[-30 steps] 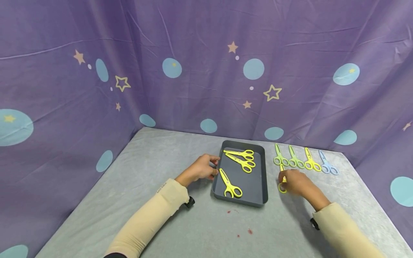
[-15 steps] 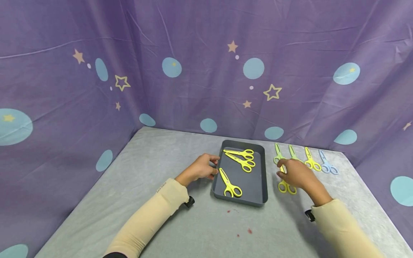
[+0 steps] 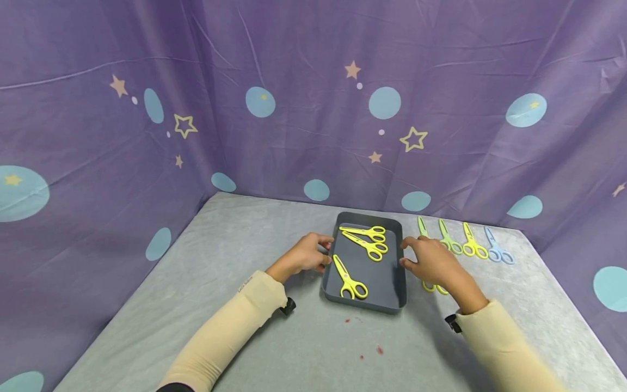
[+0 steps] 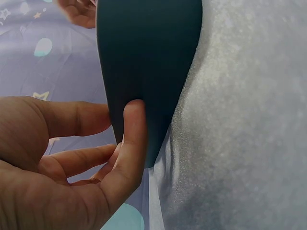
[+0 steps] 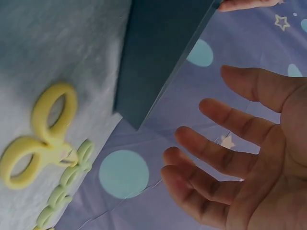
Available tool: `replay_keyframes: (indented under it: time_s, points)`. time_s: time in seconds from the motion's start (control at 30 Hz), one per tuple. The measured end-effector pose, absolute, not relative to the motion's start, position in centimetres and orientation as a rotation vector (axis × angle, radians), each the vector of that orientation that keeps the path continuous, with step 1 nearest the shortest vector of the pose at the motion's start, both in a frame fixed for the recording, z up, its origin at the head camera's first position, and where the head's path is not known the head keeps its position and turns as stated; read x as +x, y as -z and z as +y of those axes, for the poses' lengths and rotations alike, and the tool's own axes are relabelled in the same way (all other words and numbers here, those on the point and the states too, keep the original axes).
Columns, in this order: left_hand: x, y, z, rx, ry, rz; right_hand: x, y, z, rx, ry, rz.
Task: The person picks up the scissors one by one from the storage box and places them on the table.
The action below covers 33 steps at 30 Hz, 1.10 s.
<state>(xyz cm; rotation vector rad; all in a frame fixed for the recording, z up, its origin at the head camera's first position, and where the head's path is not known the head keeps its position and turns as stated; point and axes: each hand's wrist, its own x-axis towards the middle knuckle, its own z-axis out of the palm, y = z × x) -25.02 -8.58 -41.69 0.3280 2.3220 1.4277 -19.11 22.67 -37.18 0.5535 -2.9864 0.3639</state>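
Observation:
Three pairs of yellow scissors [image 3: 345,278] lie spread in the dark grey tray [image 3: 398,283]. My left hand [image 3: 306,253] reaches the tray's left wall, its fingertips at the rim; the thumb [image 4: 135,127] crosses the wall in the left wrist view. Beside the opposite wall is my right hand [image 3: 431,262], palm down in the head view, with thumb and fingers spread. In the right wrist view nothing lies between those fingers [image 5: 216,148]. Under the right hand, another pair of yellow scissors [image 5: 52,145] rests on the table, mostly hidden from the head camera.
Right of the tray runs a row of scissors: a green pair [image 3: 423,226] partly covered by the right hand, another green pair [image 3: 445,234], a yellow pair [image 3: 468,237] and a light blue pair [image 3: 491,239]. A purple curtain [image 3: 313,136] hangs behind the grey cloth-covered table [image 3: 264,228].
My right hand has left the yellow scissors on the table and moved up and left to the tray's right wall. The left hand and the tray have stayed put.

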Motion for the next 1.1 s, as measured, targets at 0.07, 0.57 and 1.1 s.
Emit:
replay_keyframes:
  time_s: [0.07, 0.57, 1.1]
  points:
    - [-25.0, 41.7, -8.6, 0.326, -1.435, 2.314, -19.0, 37.2, 22.2, 0.572, -0.354, -2.981]
    - [-25.0, 42.1, -8.8, 0.33, -1.448, 2.327, -19.0, 38.3, 18.8, 0.954, -0.361, -2.982]
    - [-25.2, 41.9, -8.6, 0.344, -1.451, 2.299, -19.1, 39.9, 15.7, 1.139, -0.394, -3.027]
